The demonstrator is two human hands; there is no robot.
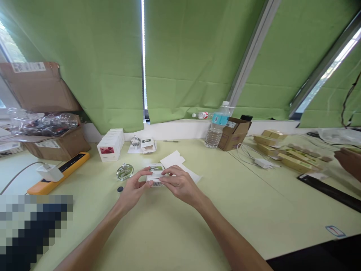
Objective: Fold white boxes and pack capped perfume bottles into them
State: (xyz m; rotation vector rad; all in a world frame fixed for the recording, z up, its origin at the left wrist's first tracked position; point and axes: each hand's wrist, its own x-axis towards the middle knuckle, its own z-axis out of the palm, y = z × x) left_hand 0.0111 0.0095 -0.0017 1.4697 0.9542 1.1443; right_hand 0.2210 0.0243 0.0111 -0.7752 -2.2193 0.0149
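Note:
Between my two hands, a small white box (156,175) with a green picture on top and a barcode on its near side rests at the middle of the table. My left hand (136,185) grips its left side, thumb at the near corner. My right hand (178,182) pinches at the box's near right top edge. White paper sheets (172,158) lie just behind the box. To the left sits a clear round glass bottle (125,171), with a small dark cap (120,189) near my left wrist.
A row of white boxes (110,146) stands back left, beside an open white carton (148,145). An orange power strip (60,172) lies left. A water bottle (216,126) and brown cardboard box (234,134) stand behind right. Another person's hand (349,162) is at far right near yellowish boxes (296,162).

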